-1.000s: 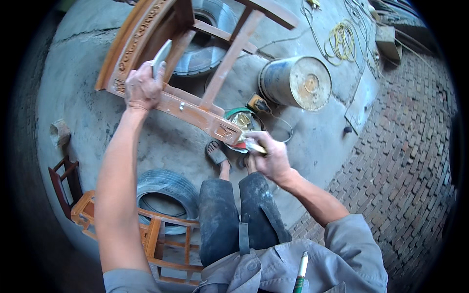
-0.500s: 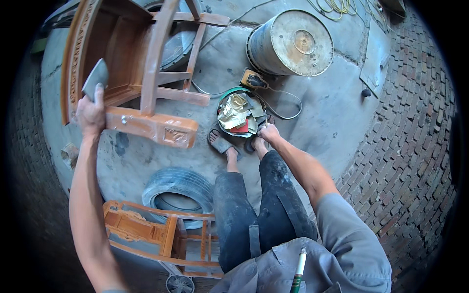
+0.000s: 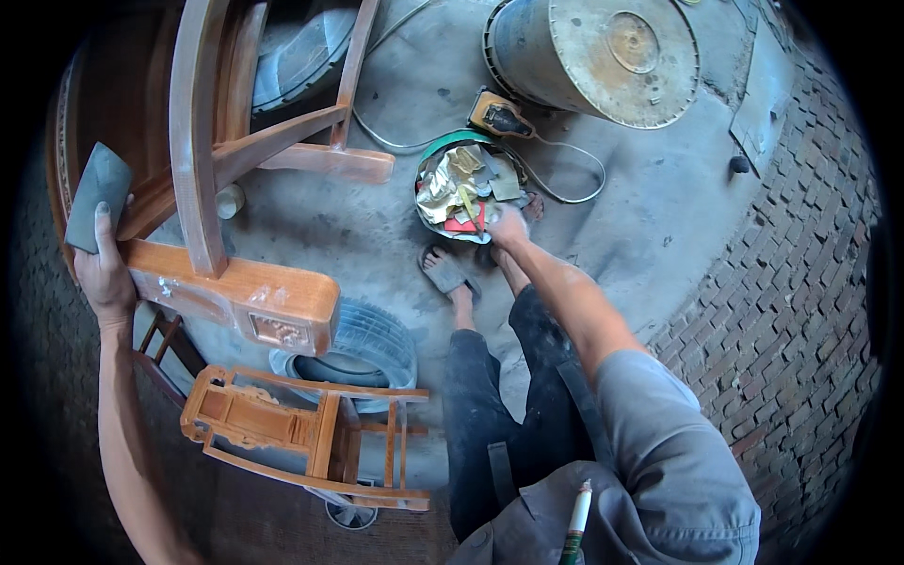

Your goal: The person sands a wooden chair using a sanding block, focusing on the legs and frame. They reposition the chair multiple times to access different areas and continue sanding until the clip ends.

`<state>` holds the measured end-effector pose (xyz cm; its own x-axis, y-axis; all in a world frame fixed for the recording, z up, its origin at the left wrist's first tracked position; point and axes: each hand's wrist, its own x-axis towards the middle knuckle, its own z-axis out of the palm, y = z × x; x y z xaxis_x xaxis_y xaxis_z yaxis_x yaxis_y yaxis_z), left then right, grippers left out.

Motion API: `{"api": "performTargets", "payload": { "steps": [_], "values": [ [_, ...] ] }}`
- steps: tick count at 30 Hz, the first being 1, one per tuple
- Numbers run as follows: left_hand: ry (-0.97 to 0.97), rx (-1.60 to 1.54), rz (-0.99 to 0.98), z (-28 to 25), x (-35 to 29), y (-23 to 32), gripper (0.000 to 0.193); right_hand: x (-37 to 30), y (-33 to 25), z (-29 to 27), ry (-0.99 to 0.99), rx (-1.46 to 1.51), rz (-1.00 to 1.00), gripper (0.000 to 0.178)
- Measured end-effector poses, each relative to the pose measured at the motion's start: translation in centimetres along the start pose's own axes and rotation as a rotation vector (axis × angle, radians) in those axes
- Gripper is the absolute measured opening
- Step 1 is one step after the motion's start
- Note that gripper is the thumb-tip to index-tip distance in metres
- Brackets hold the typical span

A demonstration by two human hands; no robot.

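The right hand (image 3: 508, 229) has come down from the air in front of the knees, where a second ago it held a small tool, and now reaches into the green bowl (image 3: 435, 151) on the floor (image 3: 659, 207) by the person's feet. The bowl is full of crumpled foil, scraps of sandpaper and a red piece. The fingers are buried among the scraps, so I cannot tell whether they are closed on anything or whether the tool has been let go.

The left hand (image 3: 102, 273) has not changed its job. It is closed around a grey sanding block (image 3: 97, 196) and at the same time steadies the big wooden chair frame (image 3: 235, 297), which lies tipped over with its carved end toward the person. The frame now fills more of the upper left of the view than before, because the head has bent lower toward the bowl.

My reading is that sanding is paused while the person swaps or fetches material from the bowl, with the chair frame kept ready.

Nearby, a small orange tool with a cord (image 3: 497, 115) lies just beyond the bowl, a metal drum (image 3: 603, 52) lies on its side behind it, and a smaller wooden chair frame (image 3: 301, 433) rests on a tyre (image 3: 372, 344) at lower left.
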<state>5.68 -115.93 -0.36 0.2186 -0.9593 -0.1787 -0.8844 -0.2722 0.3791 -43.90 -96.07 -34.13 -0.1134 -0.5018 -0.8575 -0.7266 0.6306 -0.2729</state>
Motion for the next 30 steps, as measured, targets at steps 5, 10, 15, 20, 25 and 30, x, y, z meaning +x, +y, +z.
{"api": "performTargets", "payload": {
  "steps": [5, 10, 15, 20, 25, 30],
  "values": [
    [-0.050, -0.020, 0.022, -0.6, 0.3, -0.2, 0.049, 2.6, 3.4, -0.9, -0.122, -0.574, -0.350, 0.047],
    [-0.082, -0.007, 0.060, -1.3, 0.6, 0.2, 0.048, 3.3, 4.2, 1.1, 0.030, -0.539, -0.307, 0.056],
    [-0.067, 0.017, 0.055, -0.6, 0.0, -0.1, 0.049, 0.4, 5.2, -1.7, 0.099, 0.027, -0.318, 0.033],
    [-0.061, 0.024, -0.005, -0.5, 0.2, -0.1, 0.053, -3.6, 4.0, -6.0, -0.221, 1.053, 0.134, 0.024],
    [-0.008, -0.005, -0.039, 0.1, 0.1, 0.5, 0.050, -5.3, 1.5, -7.7, -0.324, 1.158, 0.221, 0.037],
    [-0.012, 0.028, -0.008, -0.1, 0.0, 1.5, 0.050, -1.8, 3.3, -4.9, -0.171, 0.675, 0.091, 0.043]
  ]
}}
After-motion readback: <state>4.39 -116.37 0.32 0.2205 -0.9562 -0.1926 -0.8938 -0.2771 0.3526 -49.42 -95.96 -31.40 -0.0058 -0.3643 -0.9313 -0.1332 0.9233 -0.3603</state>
